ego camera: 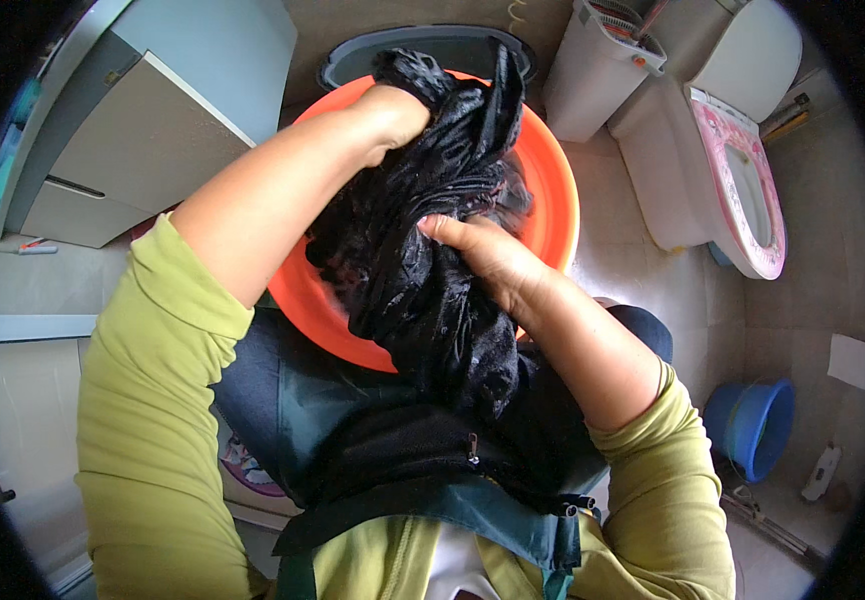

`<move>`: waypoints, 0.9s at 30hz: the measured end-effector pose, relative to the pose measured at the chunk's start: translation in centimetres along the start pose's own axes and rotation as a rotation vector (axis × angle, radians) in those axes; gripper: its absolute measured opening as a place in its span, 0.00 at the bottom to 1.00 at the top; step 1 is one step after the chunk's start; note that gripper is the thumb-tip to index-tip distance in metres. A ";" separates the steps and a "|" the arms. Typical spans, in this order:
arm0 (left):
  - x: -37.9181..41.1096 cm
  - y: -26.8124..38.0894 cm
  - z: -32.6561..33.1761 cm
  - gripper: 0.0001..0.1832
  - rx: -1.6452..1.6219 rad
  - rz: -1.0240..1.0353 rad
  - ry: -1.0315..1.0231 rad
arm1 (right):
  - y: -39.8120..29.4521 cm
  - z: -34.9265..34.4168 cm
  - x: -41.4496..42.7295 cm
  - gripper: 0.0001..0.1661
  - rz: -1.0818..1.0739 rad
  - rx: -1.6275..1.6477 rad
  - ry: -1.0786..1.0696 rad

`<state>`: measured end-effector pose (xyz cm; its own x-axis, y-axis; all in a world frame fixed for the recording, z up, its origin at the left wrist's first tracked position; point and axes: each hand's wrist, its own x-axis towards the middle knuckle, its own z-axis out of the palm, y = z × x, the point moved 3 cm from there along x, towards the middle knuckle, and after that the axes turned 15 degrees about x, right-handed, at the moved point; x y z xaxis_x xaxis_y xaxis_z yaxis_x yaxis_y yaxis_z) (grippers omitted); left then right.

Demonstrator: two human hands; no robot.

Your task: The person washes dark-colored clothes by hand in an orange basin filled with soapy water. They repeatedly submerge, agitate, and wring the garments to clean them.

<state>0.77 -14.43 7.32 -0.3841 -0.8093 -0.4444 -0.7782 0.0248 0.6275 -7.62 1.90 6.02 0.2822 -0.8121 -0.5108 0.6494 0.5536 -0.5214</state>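
A wet black garment is bunched up over an orange plastic basin between my knees. Its near end hangs over the basin's front rim towards my lap. My left hand grips the far part of the cloth, with the fingers hidden in its folds. Near the middle of the garment, my right hand is closed around a gathered fold, the thumb lying on top. Cloudy grey water shows beside the cloth in the basin. A dark green apron covers my lap.
Behind the basin stands a dark oval tub. A grey cabinet is at the left. To the right are a white bin, a toilet with a pink seat cover, and a blue bucket. A purple basin holds cloth at lower left.
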 end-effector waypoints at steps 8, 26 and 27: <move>-0.5 -0.9 -4.0 0.24 -0.650 -0.047 -0.251 | -0.2 -1.1 -0.3 0.32 0.071 0.440 -0.117; -6.1 -2.3 11.4 0.36 -1.664 0.443 -0.097 | -1.6 -1.3 -3.1 0.30 -0.087 0.617 -0.286; -6.1 -1.3 11.5 0.36 -1.687 0.464 -0.088 | -1.6 -1.3 -3.5 0.30 -0.102 0.610 -0.285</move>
<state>-1.59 -2.75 1.89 -0.4732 -0.8797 -0.0459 0.6947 -0.4047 0.5946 -10.56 4.04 7.74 0.3188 -0.9180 -0.2361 0.9411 0.3362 -0.0364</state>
